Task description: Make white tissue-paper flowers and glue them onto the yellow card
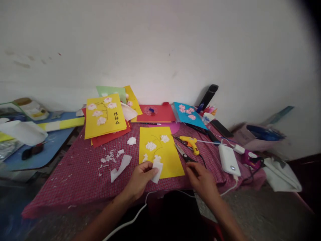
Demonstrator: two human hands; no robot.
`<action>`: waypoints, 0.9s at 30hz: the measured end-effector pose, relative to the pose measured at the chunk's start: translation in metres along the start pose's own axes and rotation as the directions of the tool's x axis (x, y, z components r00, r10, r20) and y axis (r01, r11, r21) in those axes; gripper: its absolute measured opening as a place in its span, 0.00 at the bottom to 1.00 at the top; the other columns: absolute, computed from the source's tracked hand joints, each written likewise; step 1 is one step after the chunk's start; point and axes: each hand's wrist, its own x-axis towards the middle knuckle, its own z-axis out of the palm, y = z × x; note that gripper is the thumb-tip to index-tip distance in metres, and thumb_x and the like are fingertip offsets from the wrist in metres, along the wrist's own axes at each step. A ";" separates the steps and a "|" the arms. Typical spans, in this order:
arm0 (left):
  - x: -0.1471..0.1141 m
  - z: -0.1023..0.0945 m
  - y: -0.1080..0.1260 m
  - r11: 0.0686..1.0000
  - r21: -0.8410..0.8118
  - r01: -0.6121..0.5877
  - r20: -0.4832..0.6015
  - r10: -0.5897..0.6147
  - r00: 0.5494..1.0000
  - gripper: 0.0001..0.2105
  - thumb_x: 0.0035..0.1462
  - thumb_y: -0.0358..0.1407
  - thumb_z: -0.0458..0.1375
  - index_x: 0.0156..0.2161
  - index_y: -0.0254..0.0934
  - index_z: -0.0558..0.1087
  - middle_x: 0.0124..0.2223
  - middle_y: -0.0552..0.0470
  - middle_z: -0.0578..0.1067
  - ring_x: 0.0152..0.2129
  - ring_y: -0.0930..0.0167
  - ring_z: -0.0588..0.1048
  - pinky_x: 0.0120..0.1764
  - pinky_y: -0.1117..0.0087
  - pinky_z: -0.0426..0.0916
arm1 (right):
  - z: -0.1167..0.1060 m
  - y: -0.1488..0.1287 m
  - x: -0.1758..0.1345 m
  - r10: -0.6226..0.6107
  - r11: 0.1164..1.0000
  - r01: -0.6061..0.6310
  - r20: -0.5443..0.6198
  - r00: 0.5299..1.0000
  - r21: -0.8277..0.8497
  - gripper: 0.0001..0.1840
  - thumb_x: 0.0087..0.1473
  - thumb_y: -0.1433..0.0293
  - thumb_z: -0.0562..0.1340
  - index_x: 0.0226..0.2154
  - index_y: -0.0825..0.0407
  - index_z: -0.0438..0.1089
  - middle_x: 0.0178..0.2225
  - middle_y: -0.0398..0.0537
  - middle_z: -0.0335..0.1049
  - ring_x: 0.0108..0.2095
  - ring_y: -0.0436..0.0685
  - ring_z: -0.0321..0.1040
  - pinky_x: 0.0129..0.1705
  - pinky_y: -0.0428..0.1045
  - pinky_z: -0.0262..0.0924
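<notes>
The left hand pinches a folded piece of white paper between thumb and fingertips, over the lower edge of the yellow card; the right hand is half curled beside the card's right edge, its fingertips close to the black handles of the scissors, though I cannot tell whether it grips them; the yellow card lies flat on the checked tablecloth, directly in front of the person

The work on this card looks partway along; thin stems are drawn on it, and two full white paper blossoms sit on its upper part, one at centre-left and one at upper right; below them a small white cluster and another white cluster look sparser, so these are probably unfinished; no pink tint or lettering shows on it, unlike the lettered yellow card at the back left, which seems complete

One loose white blossom rests on the cloth left of the card, near a white paper strip and scattered scraps; a yellow glue gun lies right of the card, just above the scissors
</notes>
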 end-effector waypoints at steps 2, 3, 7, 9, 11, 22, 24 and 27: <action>0.002 -0.002 0.001 1.000 -0.014 -0.001 0.020 0.002 1.000 0.16 0.47 0.44 0.70 0.33 0.33 0.74 0.30 0.54 0.75 0.24 0.74 0.70 0.30 0.73 0.66 | -0.017 0.019 0.007 -0.001 0.937 0.021 0.055 0.998 -0.347 0.13 0.56 0.67 0.59 0.42 0.52 0.74 0.43 0.57 0.76 0.44 0.66 0.72 0.47 0.58 0.63; 0.003 -0.002 0.001 1.000 -0.021 0.000 0.029 0.001 1.000 0.15 0.47 0.43 0.70 0.33 0.34 0.74 0.30 0.54 0.75 0.25 0.74 0.71 0.30 0.73 0.66 | -0.022 0.024 0.010 0.022 0.885 0.029 0.104 0.994 -0.465 0.14 0.56 0.68 0.59 0.43 0.53 0.74 0.44 0.58 0.75 0.43 0.66 0.72 0.45 0.57 0.63; 0.004 -0.002 0.003 0.998 -0.059 0.014 0.049 -0.011 0.999 0.15 0.47 0.42 0.70 0.32 0.34 0.74 0.30 0.54 0.75 0.25 0.74 0.71 0.31 0.73 0.66 | -0.025 0.024 0.018 0.105 0.727 0.071 0.212 0.972 -0.683 0.17 0.56 0.68 0.59 0.47 0.55 0.71 0.41 0.60 0.75 0.38 0.66 0.74 0.37 0.55 0.62; 0.003 -0.001 0.005 0.995 -0.095 0.016 0.060 -0.010 0.998 0.14 0.47 0.42 0.71 0.32 0.34 0.74 0.30 0.54 0.76 0.26 0.74 0.72 0.33 0.72 0.68 | -0.023 0.019 0.022 0.131 0.695 0.079 0.234 0.963 -0.715 0.17 0.56 0.68 0.59 0.48 0.55 0.71 0.40 0.61 0.75 0.36 0.66 0.74 0.34 0.54 0.60; 0.002 -0.001 0.007 0.988 -0.150 0.027 0.076 -0.015 0.997 0.14 0.46 0.40 0.72 0.32 0.34 0.74 0.31 0.53 0.76 0.27 0.73 0.73 0.36 0.71 0.69 | -0.023 0.018 0.027 0.154 0.703 0.073 0.251 0.956 -0.708 0.19 0.54 0.68 0.60 0.48 0.55 0.71 0.41 0.61 0.76 0.37 0.66 0.75 0.34 0.53 0.59; 0.000 -0.004 0.023 0.898 -0.415 0.149 0.152 -0.093 0.984 0.12 0.46 0.32 0.71 0.35 0.32 0.76 0.31 0.50 0.79 0.26 0.73 0.77 0.35 0.72 0.71 | -0.047 0.042 -0.001 0.274 0.505 -0.455 0.364 0.890 0.734 0.22 0.49 0.59 0.70 0.46 0.50 0.76 0.43 0.58 0.78 0.39 0.63 0.75 0.41 0.55 0.66; 0.001 -0.002 0.023 0.890 -0.420 0.177 0.178 -0.110 0.978 0.11 0.46 0.32 0.70 0.35 0.32 0.75 0.32 0.49 0.79 0.27 0.71 0.78 0.35 0.71 0.72 | -0.037 0.039 -0.019 0.294 0.329 -0.464 0.377 0.878 0.823 0.23 0.49 0.58 0.71 0.48 0.48 0.76 0.44 0.59 0.78 0.41 0.65 0.75 0.42 0.57 0.67; 0.003 0.003 0.023 0.886 -0.416 0.203 0.182 -0.137 0.974 0.11 0.46 0.31 0.70 0.35 0.33 0.75 0.31 0.49 0.79 0.27 0.71 0.78 0.34 0.70 0.72 | -0.021 0.033 -0.039 0.283 0.158 -0.471 0.417 0.864 0.868 0.26 0.46 0.60 0.74 0.48 0.46 0.76 0.43 0.55 0.78 0.40 0.62 0.75 0.41 0.54 0.67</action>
